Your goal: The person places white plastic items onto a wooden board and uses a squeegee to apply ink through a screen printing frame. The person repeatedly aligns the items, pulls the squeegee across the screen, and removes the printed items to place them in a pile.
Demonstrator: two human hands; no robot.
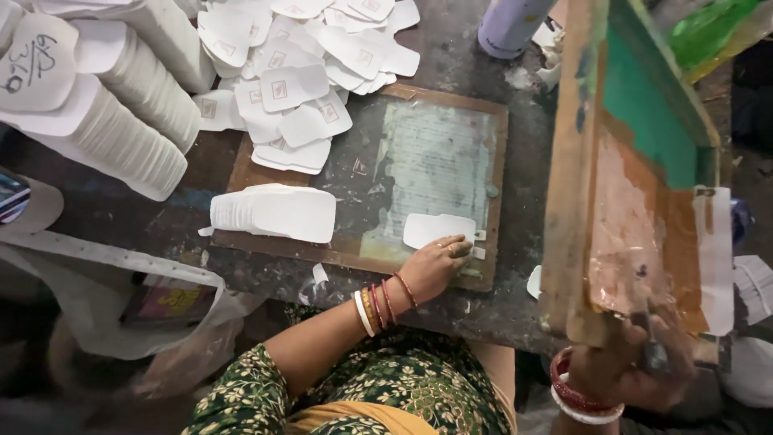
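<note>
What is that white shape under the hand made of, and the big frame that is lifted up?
The white shape under the left hand looks like thin matte card or paper: flat, with clean-cut edges, like the stacked ones. The frame held by the right hand looks like bare, worn wood, paint-stained. Its green panel seems to be a stretched mesh or coated sheet; which one is unclear.

Dark, stained table [483,314] — on it a wooden board [266,246], white card stacks [145,121], a bottle [511,24].
</note>
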